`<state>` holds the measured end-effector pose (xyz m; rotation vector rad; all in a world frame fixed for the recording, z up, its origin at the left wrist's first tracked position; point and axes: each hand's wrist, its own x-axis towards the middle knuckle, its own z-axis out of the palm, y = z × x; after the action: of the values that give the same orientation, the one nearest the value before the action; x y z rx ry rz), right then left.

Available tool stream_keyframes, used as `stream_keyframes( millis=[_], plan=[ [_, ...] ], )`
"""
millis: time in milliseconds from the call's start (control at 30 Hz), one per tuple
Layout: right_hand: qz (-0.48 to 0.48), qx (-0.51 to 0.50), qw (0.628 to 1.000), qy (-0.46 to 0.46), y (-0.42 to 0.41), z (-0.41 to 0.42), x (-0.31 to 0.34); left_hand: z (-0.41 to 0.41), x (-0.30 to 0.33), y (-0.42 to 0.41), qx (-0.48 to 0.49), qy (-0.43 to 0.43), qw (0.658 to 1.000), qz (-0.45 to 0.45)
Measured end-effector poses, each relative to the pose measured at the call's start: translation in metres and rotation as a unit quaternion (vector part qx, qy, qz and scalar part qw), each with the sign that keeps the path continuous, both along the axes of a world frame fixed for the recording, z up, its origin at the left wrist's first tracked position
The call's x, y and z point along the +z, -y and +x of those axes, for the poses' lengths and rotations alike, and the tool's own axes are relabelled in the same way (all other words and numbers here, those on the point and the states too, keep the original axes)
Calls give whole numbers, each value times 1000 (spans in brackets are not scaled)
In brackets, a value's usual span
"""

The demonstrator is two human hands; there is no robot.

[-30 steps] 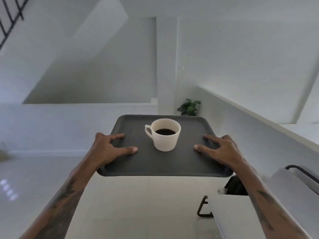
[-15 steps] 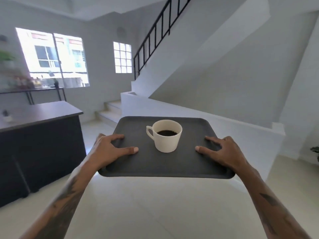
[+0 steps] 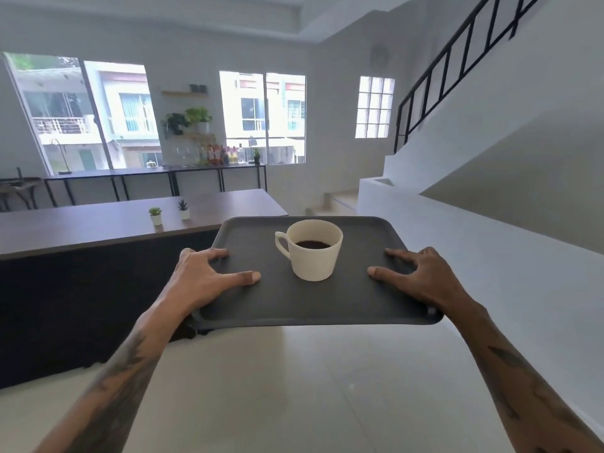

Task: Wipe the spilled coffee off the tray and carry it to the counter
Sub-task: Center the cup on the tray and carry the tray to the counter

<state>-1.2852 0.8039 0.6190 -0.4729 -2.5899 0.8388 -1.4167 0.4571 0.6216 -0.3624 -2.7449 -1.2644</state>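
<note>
Tray (image 3: 313,302) is clamped at both sides by left hand (image 3: 202,279) and right hand (image 3: 421,279). Keeping it level toward the counter (image 3: 98,223) should spare the cup (image 3: 313,253).

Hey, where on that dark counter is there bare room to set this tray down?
The counter looks bare along its near edge and across its left stretch, left of the two small potted plants. The right end, between the plants and the corner, also looks free but seems narrower. The tray, held by the left hand and right hand, carries a cup.
</note>
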Motion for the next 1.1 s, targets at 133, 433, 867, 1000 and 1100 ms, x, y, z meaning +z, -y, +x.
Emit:
stream_keyframes(
  millis=[133, 433, 867, 1000, 1100],
  plan=[
    [-17, 22, 1000, 3, -1, -113, -1, -95, 8, 6, 25, -12, 1000, -3],
    [-5, 66, 998, -8, -32, -359, -1, -295, 6, -15, 71, -24, 997, 10],
    [28, 169, 985, 3, -92, -698, 8, -557, -3, -72, 171, -32, 985, 22],
    [31, 175, 984, -2, -96, -790, -3, -644, -7, -74, 183, -40, 982, 15],
    [24, 173, 985, -2, -93, -854, -14, -712, -17, -70, 182, -48, 982, 7]
  ],
)
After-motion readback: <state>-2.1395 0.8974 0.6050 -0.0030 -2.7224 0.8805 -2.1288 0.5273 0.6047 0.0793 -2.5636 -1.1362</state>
